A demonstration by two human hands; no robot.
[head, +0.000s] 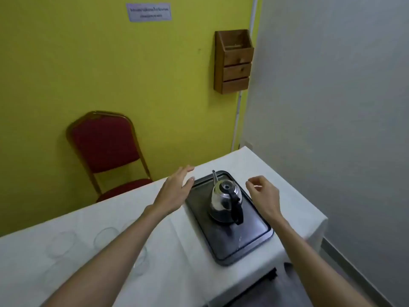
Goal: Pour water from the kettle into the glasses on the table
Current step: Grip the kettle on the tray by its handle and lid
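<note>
A steel kettle (pixel 224 201) with a black handle and thin spout stands upright on a dark tray (pixel 241 244) on the white-clothed table (pixel 183 251). My left hand (pixel 177 188) hovers flat and open at the tray's left far corner, left of the kettle. My right hand (pixel 264 196) hangs to the right of the kettle with fingers loosely curled, holding nothing and not touching the handle. Clear glasses stand on the cloth at the left: one glass (pixel 60 243), a second glass (pixel 105 237), and a third glass (pixel 141 260) partly hidden by my left forearm.
A red padded chair (pixel 106 149) stands behind the table against the yellow wall. A wooden box with small drawers (pixel 233 63) hangs on the wall above. A grey wall runs close along the table's right end. The table's near edge drops off at bottom right.
</note>
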